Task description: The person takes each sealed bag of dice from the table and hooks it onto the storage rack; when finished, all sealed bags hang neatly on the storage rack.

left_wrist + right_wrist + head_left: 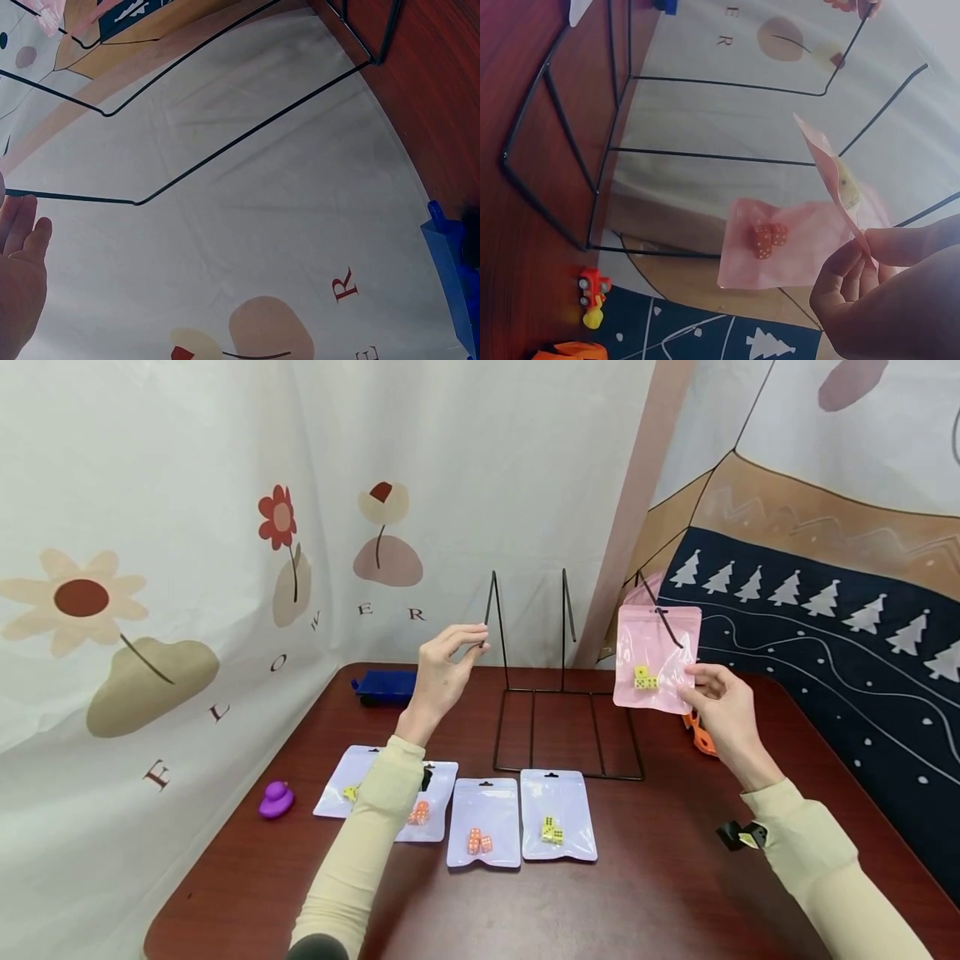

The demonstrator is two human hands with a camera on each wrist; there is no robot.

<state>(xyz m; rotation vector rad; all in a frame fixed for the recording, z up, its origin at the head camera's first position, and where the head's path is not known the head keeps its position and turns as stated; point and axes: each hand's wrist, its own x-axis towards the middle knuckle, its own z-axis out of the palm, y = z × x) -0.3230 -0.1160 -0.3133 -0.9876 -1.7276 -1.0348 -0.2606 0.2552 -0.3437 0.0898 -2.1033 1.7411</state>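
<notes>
Well left of both hands' fingers, a purple duck [277, 799] sits on the tabletop [675, 893], and a blue cart [385, 687] stands beyond it. Below the left fingers lie four white bags [483, 810], slot ends away from the person, holding yellow or orange dice; the sleeve partly covers two. The left hand [441, 668] pinches the tip of the left prong of a black wire rack [532, 727], which stands to the right of those fingers. The pink bag [651, 647] is just left of the right fingers, held off the tabletop, top end up, its long axis near upright. It is glossy, with yellow dice low inside; the right prong [670, 628] crosses its top edge. Behind it hangs another pink bag [810, 244] with orange dice. The right hand [722, 710] grips the front bag's right edge between thumb and fingers.
</notes>
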